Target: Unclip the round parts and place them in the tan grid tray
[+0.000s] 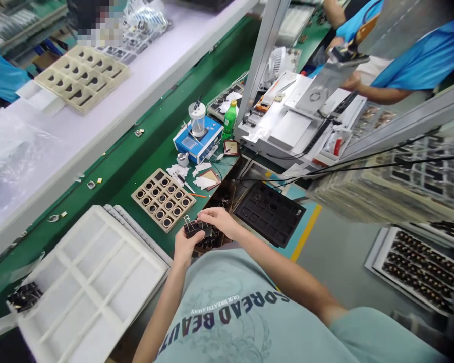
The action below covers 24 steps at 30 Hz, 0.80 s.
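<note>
Close to my body, my left hand (186,245) grips a small dark part with black binder clips (192,228) on it, their wire handles sticking up. The thumb lies across the near side of the part. My right hand (220,220) reaches over from the right, thumb and fingers pinched at a wire handle of a binder clip. More black clips or parts lie beneath the hands, too jumbled to tell apart. Just beyond, on the green bench, rests a beige tray (156,194) with round dark-centred pieces in its compartments.
A white divided tray (94,287) stands at left. Farther back are a blue box (199,143), a green bottle (230,121) and paper scraps. A black tray (270,212) lies right of my hands. Stacked trays (393,186) stand farther right; a co-worker in blue sits across.
</note>
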Available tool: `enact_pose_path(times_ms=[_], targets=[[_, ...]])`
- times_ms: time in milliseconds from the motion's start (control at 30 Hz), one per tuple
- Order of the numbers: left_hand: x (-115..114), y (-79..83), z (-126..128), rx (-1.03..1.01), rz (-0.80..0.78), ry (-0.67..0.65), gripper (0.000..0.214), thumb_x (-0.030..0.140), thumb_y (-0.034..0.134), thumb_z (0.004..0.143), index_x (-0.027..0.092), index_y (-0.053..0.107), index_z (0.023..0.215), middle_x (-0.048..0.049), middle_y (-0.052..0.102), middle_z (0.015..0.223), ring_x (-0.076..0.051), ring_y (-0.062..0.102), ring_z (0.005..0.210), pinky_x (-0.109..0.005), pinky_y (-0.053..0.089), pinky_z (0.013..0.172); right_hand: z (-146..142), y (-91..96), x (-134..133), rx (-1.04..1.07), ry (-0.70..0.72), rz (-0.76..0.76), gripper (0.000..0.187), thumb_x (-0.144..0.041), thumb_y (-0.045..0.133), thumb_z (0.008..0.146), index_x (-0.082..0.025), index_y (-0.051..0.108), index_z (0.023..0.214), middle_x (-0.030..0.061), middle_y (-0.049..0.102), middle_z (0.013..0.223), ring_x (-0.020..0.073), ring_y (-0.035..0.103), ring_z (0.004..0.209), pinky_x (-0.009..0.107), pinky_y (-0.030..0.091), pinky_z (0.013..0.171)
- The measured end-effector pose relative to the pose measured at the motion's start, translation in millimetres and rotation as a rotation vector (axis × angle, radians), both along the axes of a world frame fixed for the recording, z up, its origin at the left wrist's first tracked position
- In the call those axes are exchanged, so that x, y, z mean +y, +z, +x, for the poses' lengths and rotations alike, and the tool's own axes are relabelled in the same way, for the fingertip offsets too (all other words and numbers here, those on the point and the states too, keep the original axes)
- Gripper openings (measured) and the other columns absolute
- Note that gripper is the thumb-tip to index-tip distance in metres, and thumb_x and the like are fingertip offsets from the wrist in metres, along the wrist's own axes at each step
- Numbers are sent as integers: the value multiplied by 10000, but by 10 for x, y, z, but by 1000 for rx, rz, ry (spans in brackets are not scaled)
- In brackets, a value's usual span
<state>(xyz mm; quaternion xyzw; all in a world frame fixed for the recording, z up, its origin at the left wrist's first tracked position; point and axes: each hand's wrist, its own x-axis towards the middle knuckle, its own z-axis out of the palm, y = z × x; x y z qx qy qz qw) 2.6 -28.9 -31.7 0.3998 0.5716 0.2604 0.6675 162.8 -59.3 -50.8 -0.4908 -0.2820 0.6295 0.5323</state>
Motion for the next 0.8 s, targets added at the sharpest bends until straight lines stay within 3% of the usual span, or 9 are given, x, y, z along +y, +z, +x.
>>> enact_pose_path(times_ms=[167, 300, 367, 433, 600, 700, 800], targets=[[-44, -76, 23, 32, 124, -133, 556, 212, 882, 537, 145, 719, 1064, -86, 754, 999, -232, 690, 920, -373, 527, 898, -47, 60, -141, -161, -274, -53, 435, -587, 751, 721, -159, 784, 790, 62, 746, 825, 246, 664, 816, 346, 511, 750], [-60, -93, 20, 45, 116, -224, 599, 204, 852, 569, 126, 685, 1139, -86, 754, 915, -241, 698, 889, -394, 522, 901, 113, 74, -179, -92, -373, -127, 484, -576, 766, 696, -160, 778, 942, 105, 756, 974, 260, 669, 880, 357, 524, 754], [-58, -73, 25, 48, 107, -273, 617, 194, 839, 582, 120, 671, 1170, -93, 752, 929, -249, 698, 902, -396, 520, 902, 216, 100, -185, -43, -335, -138, 502, -537, 763, 701, -174, 748, 1048, 99, 744, 1030, 239, 667, 889, 338, 528, 741], [-54, -45, 47, 28, 101, -360, 647, 155, 823, 581, 125, 663, 1207, -96, 750, 974, -253, 693, 917, -395, 518, 899, 282, 132, -196, -86, -206, -128, 492, -488, 762, 703, -187, 727, 1091, 69, 737, 956, 209, 658, 840, 313, 520, 719], [-82, -59, 131, -76, 139, -575, 675, 79, 791, 545, 142, 687, 1209, -80, 735, 1079, -272, 671, 972, -380, 518, 879, 251, 225, -258, -414, 189, -12, 306, -453, 704, 783, -171, 764, 885, 40, 704, 782, 181, 617, 731, 297, 487, 702], [-147, -144, 156, -79, 137, -591, 670, 85, 801, 531, 136, 696, 1190, -70, 734, 1069, -275, 664, 986, -374, 518, 875, 215, 248, -319, -496, 236, 3, 317, -467, 666, 816, -168, 769, 796, 43, 700, 753, 197, 617, 727, 301, 481, 689], [-230, -210, 165, -117, 49, -598, 656, 88, 813, 514, 133, 706, 1160, -49, 742, 946, -245, 680, 865, -363, 538, 815, 253, 250, -378, -521, 190, -53, 339, -491, 695, 784, -161, 774, 775, 49, 706, 753, 215, 622, 736, 308, 484, 683]])
